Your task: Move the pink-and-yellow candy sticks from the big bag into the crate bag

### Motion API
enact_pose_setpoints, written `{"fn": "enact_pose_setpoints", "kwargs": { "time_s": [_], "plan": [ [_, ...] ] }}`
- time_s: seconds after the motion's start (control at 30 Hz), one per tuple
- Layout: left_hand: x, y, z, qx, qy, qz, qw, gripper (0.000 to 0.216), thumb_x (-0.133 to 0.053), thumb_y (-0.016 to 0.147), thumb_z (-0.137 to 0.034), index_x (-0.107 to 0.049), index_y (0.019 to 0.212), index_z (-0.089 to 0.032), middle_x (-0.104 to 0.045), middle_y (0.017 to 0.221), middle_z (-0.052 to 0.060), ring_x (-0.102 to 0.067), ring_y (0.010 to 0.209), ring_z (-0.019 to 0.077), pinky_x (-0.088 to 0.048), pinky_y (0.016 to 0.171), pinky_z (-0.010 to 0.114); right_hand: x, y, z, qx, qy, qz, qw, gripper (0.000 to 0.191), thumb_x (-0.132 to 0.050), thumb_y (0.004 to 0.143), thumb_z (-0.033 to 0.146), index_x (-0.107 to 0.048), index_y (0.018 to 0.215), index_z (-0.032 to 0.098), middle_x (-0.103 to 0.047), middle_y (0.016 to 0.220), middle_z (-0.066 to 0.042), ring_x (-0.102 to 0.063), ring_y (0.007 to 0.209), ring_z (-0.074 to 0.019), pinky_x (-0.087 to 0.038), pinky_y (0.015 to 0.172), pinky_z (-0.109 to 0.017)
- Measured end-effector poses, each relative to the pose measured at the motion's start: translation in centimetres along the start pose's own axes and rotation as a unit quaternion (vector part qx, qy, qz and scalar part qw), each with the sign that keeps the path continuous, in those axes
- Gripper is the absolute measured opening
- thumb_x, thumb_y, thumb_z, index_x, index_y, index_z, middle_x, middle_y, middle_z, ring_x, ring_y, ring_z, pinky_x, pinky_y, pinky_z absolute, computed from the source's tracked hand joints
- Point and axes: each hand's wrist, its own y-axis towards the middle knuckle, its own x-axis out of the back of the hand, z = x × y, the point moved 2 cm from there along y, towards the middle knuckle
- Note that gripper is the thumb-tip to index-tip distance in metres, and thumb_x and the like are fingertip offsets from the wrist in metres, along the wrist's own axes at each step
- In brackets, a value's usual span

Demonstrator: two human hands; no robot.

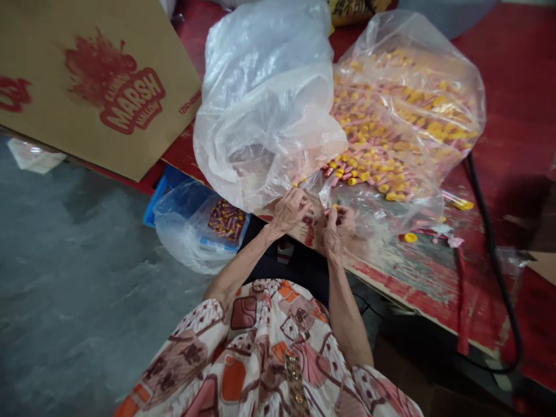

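Note:
My left hand [290,210] is closed, its fingers curled at the mouth of a crumpled clear plastic bag [264,104]; what it pinches is hidden. My right hand [337,227] is closed on a small yellow-capped pink piece [335,207] close beside the left hand. Just beyond both hands lies a second clear bag [452,69] heaped with several yellow-and-pink small pieces [382,145] on the red table [512,81].
A cardboard box printed "MARSH MALLOW" [99,75] stands at the left. A blue crate lined with plastic [195,220] holding several pieces sits on the grey floor [78,278]. A black cable [490,243] and a loose yellow cap [410,237] lie on the table at right.

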Motion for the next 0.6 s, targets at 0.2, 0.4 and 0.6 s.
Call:
{"fn": "enact_pose_setpoints", "kwargs": {
  "time_s": [0.2,0.4,0.6],
  "plan": [
    [0.2,-0.8,0.2,0.004,-0.032,-0.047,0.998,0.015,-0.067,0.119,-0.03,-0.064,0.105,-0.024,-0.074,0.106,0.006,-0.076,0.099,0.0217,-0.066,0.092,0.035,0.1,-0.1,0.2,0.008,-0.014,0.0,1.0,0.039,-0.054,0.11,0.064,-0.065,0.107,0.027,-0.078,0.096,-0.005,-0.073,0.081,-0.0236,-0.062,0.083,-0.04],
    [5.4,-4.5,3.4,0.061,-0.024,-0.16,0.985,0.009,-0.06,0.119,-0.029,-0.066,0.114,-0.025,-0.074,0.11,0.007,-0.075,0.099,0.02,-0.065,0.089,0.032,-0.1,-0.3,0.2,0.005,0.007,-0.002,1.0,0.038,-0.053,0.111,0.063,-0.065,0.106,0.027,-0.076,0.095,-0.003,-0.073,0.08,-0.0231,-0.062,0.082,-0.041],
    [12.5,-11.6,8.0,0.175,0.139,-0.257,0.94,0.009,-0.061,0.11,-0.029,-0.066,0.105,-0.026,-0.073,0.105,0.011,-0.071,0.106,0.0303,-0.061,0.103,0.048,0.0,-0.3,0.3,-0.006,0.015,0.0,1.0,0.039,-0.056,0.109,0.065,-0.065,0.107,0.027,-0.075,0.094,-0.005,-0.072,0.078,-0.0252,-0.062,0.083,-0.044]
  ]
}}
